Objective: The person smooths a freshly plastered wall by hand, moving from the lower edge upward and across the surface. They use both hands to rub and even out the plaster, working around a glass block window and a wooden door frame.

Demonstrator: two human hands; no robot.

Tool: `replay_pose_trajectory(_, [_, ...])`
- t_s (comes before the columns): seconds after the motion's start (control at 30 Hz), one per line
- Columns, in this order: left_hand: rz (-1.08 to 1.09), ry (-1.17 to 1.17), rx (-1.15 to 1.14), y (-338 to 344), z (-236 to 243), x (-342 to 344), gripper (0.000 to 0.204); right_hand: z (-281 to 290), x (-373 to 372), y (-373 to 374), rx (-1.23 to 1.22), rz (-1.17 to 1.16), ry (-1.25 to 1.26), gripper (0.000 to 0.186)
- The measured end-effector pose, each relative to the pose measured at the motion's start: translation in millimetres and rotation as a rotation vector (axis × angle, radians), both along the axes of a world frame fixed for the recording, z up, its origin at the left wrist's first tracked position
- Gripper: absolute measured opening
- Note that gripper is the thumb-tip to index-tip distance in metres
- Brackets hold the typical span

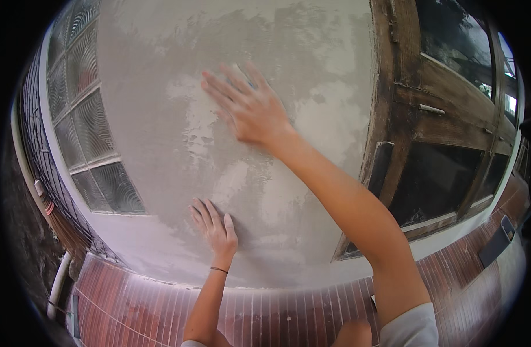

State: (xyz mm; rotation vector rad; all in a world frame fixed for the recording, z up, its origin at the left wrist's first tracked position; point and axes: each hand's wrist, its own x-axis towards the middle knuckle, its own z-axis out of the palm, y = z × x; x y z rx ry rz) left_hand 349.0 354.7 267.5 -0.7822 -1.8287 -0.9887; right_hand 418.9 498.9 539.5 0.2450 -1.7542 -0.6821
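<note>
In front of me rises a wall (311, 52) coated with patchy grey plaster, lighter and darker in places. My right hand (251, 110) lies against its upper middle, fingers stretched out and apart, slightly blurred by motion. Lower down and to the left, my left hand (214, 228) rests on the plaster with its fingers extended and a dark band at the wrist. Pale dust coats the fingertips of the left hand. Neither hand holds anything.
A glass-block window (83, 104) borders the wall at left. A worn wooden window frame (407, 110) with dark panes stands at right. Below runs a reddish tiled floor (265, 312). A broom (60, 222) leans at far left; a dark flat object (498, 242) lies at right.
</note>
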Motion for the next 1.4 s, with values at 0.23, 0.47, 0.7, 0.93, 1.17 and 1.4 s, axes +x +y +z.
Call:
replay_pose_trajectory(0.23, [-0.129,0.017,-0.092,-12,14,5,0.057,69,-40,-7,-0.075,-0.018,0.219,0.051])
replay_pose_trajectory(0.47, [-0.137,0.036,-0.117,-22,15,-2,0.056,-68,28,13,0.192,-0.109,-0.325,0.056])
replay_pose_trajectory(0.7, [-0.098,0.030,-0.062,-11,4,-7,0.055,77,22,69,-0.133,-0.193,0.223,0.054])
replay_pose_trajectory(0.93, [-0.089,0.021,-0.032,-2,-3,-4,0.056,-54,18,15,-0.002,-0.260,-0.074,0.054])
replay_pose_trajectory(1.17, [-0.120,0.031,-0.088,-9,-2,-4,0.057,44,43,61,-0.099,-0.227,0.128,0.056])
replay_pose_trajectory(1.4, [-0.115,0.039,-0.166,-9,-18,-11,0.060,2,25,47,-0.230,-0.072,0.144,0.060])
